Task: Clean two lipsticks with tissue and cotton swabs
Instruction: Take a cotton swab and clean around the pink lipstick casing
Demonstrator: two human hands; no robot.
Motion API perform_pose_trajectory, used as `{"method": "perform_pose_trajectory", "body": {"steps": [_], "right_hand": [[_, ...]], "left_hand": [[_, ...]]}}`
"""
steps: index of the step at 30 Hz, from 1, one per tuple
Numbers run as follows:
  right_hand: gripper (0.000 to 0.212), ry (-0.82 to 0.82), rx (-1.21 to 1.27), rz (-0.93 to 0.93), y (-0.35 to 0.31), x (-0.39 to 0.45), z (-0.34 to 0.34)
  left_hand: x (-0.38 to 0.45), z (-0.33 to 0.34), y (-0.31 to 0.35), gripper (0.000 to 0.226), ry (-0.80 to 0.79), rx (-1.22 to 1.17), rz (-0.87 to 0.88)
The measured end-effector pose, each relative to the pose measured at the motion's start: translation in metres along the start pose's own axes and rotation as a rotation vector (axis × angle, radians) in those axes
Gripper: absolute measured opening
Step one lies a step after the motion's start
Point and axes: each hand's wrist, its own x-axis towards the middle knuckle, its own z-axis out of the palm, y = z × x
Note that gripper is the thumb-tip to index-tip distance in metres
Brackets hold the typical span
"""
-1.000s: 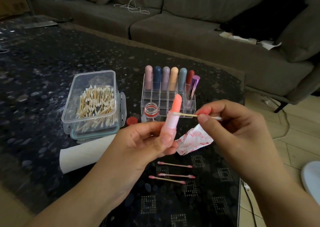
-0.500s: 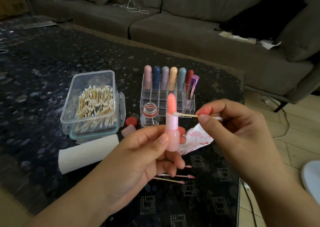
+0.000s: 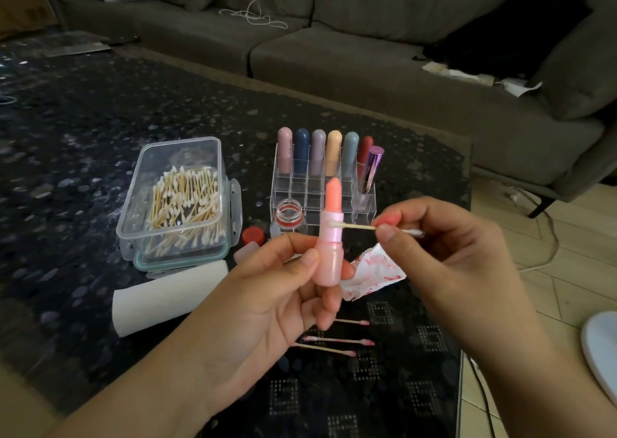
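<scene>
Two hands: left [image 3: 267, 304] around one lipstick [image 3: 329, 237]; right [image 3: 444, 254] pinching one swab [image 3: 359, 226] (three used swabs [image 3: 337, 340] below)

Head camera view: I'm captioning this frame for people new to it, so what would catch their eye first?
Centre frame, the left hand holds a pink lipstick upright while the right hand presses a cotton swab against its collar. Behind stand a clear rack of lipsticks and a swab box.
</scene>
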Motion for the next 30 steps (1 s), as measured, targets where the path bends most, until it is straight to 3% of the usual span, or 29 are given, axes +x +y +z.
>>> {"method": "perform_pose_trajectory", "body": {"steps": [6,16,22,26,30], "right_hand": [[0.003,-0.015,-0.013,-0.007,-0.002,-0.001,0.001],[0.004,0.003,0.008,0.026,-0.004,0.0,-0.001],[0.01,0.031,0.056,0.038,-0.002,0.003,-0.008],[0.004,-0.035,0.093,-0.004,-0.004,0.002,-0.004],[0.01,-0.04,0.096,0.009,-0.002,0.002,-0.005]], "left_hand": [[0.002,-0.002,-0.002,0.021,0.054,0.097,0.004],[0.001,-0.004,-0.003,0.019,0.017,0.11,0.021],[0.002,-0.007,-0.003,0.026,-0.055,0.099,0.006],[0.002,-0.01,-0.005,0.021,-0.103,0.109,0.004],[0.005,-0.014,-0.007,0.034,-0.227,-0.02,-0.04]]}}
